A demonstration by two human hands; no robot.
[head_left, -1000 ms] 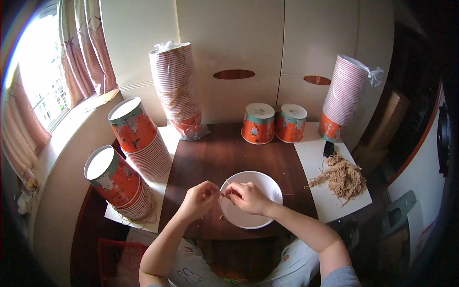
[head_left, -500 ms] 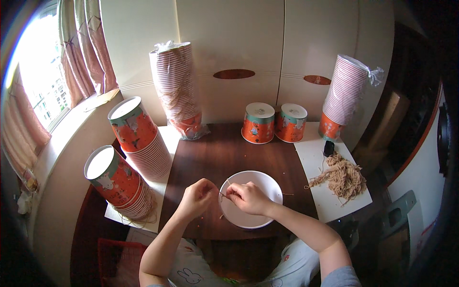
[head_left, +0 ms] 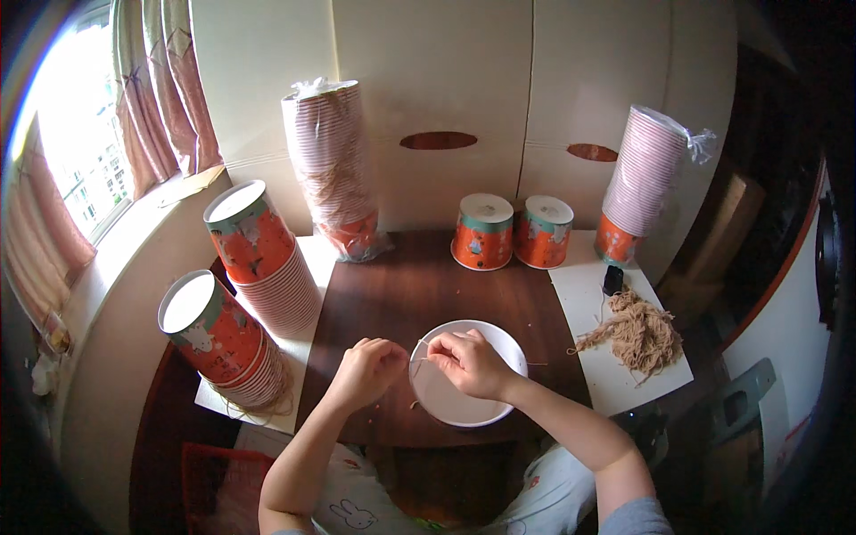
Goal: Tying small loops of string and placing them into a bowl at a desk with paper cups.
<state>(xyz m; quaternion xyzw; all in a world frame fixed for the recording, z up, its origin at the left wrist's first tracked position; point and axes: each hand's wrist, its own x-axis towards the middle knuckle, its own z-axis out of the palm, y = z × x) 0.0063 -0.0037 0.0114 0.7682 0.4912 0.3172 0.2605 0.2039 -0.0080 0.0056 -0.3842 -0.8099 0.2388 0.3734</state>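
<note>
I pinch a thin tan string (head_left: 415,364) between my two hands, right at the near-left rim of the white bowl (head_left: 486,392) that sits on the dark wooden bench (head_left: 419,285) in front of me. My left hand (head_left: 367,371) is curled nearly closed, fingertips pressed together on one end of the string, resting just off the bowl's left edge. My right hand (head_left: 471,361) lies over the bowl, fingers bent and closed on the other end, so the two hands are almost touching. A short loose bit of string hangs below them against the bowl's rim.

To my right, a tangled heap of the same tan string (head_left: 636,330) lies on a white sheet (head_left: 615,379), with a small black object (head_left: 613,278) at its far end. At the back of the bench stand two upside-down orange paper cups (head_left: 513,232) side by side. Behind them, tall stacks of cups wrapped in clear plastic lean against the pale cupboard doors, one at back left (head_left: 332,165) and one at back right (head_left: 644,178). On my left, two more leaning stacks of orange cups (head_left: 236,294) rest near the window with pink curtains (head_left: 160,89).
</note>
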